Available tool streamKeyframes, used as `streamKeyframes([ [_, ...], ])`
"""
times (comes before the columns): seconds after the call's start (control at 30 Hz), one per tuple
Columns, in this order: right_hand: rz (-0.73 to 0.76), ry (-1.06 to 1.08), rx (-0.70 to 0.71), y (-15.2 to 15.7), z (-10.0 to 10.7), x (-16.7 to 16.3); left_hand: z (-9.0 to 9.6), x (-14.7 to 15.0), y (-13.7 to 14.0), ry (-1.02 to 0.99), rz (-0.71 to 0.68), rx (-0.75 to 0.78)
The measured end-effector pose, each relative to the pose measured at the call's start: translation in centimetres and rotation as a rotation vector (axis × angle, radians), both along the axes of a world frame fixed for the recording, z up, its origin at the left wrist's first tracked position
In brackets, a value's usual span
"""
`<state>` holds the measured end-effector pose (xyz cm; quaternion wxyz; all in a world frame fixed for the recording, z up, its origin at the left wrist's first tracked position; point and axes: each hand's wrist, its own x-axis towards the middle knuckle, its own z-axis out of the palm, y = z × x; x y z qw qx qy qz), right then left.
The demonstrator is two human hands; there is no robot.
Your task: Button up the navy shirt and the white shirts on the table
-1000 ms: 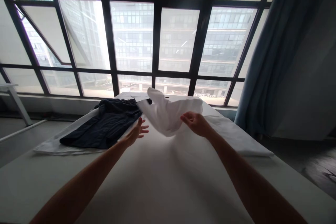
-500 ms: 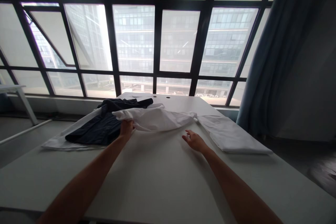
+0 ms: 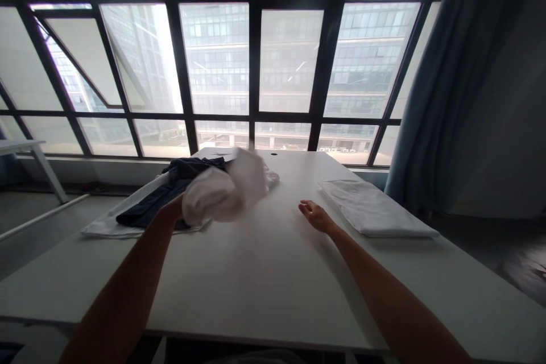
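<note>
White, thin and softly crumpled, a loose garment [image 3: 211, 190] bunches up above the near left part of the white table [image 3: 260, 284], its folds rounded and puffed out around the person's left hand [image 3: 177, 206]. Motion smears its outline, most strongly toward the right, where a pale flap rises and the weave is too blurred to read; grey shading fills the hollows between the creases. Behind that flap, a bit of wrinkled white cloth [image 3: 272, 177] rests on the tabletop; whether it belongs to the same piece cannot be told. The left forearm reaches forward from the lower left, and the hand goes into the fabric at the wrist, so the fingers are covered and it cannot be told whether they clench the cloth or merely sit inside it. The right arm stretches in from the lower right, with the right hand [image 3: 314, 216] just above the tabletop, palm turned inward, fingers loosely extended toward the middle, holding nothing. Just beside that hand, farther right, lies a flat folded white cloth [image 3: 375, 210] with a neat near edge. Left of the bunched garment, partly behind it, a navy garment [image 3: 149, 205] lies spread over a white sheet of fabric [image 3: 100, 227].
</note>
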<state>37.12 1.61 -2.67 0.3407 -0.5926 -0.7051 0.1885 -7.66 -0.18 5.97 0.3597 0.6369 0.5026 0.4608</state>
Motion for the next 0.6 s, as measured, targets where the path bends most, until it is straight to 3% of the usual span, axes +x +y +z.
streamKeyframes([
  [0.13, 0.029, 0.151, 0.021, 0.3, -0.1, 0.3, 0.9, 0.8, -2.2, 0.047, -0.514, -0.261],
  [0.17, 0.041, 0.18, 0.014, 0.3, -0.1, 0.2, 0.9, 1.6, -2.3, 0.054, -0.582, -0.27],
  [0.23, 0.072, 0.221, 0.004, 0.1, 0.1, -0.4, 0.4, 3.6, -1.9, 0.071, -0.558, -0.174],
  [0.37, 0.141, 0.206, -0.03, -0.8, 1.0, -2.3, -2.8, 8.4, -0.8, 0.264, -0.299, 0.215],
  [0.47, 0.187, 0.258, -0.088, -1.7, 1.7, -3.4, -5.3, 11.0, -1.1, 0.466, -0.347, 0.394],
  [0.6, 0.1, 0.224, -0.046, -2.2, 1.9, -3.5, -6.6, 12.3, -2.0, 0.702, -0.404, 0.392],
])
